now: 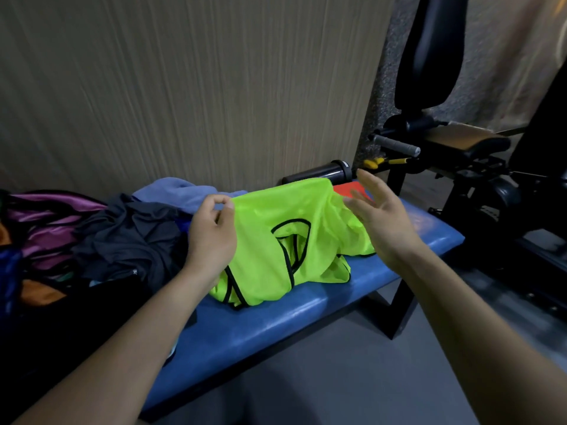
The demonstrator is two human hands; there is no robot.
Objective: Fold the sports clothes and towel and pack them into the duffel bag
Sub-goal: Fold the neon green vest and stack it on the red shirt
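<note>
Left grip point(211, 231) is pinching the upper left edge of the neon green vest point(276, 237) between thumb and curled fingers, holding that corner raised so the fabric is hanging clear of the table point(276, 326). Right grip point(380, 216) is hovering with fingers straight and spread apart, holding nothing, just beside the vest's right side; judged from its position, it is preparing to take the opposite edge so the garment can be stretched flat for folding.

Head view, remaining items: the vest's lower part is resting bunched on the blue padded table, black trim visible at the armholes. A dark garment point(129, 240) and a blue towel point(181, 194) are lying crumpled to the left, touching each other, still unfolded. Further left, an opening lined in purple point(52, 222) is showing; this is probably the duffel bag, placed within reach for packing. An orange item point(352, 190) is lying behind the vest, and a black bottle point(319, 174) is lying against the wall.
</note>
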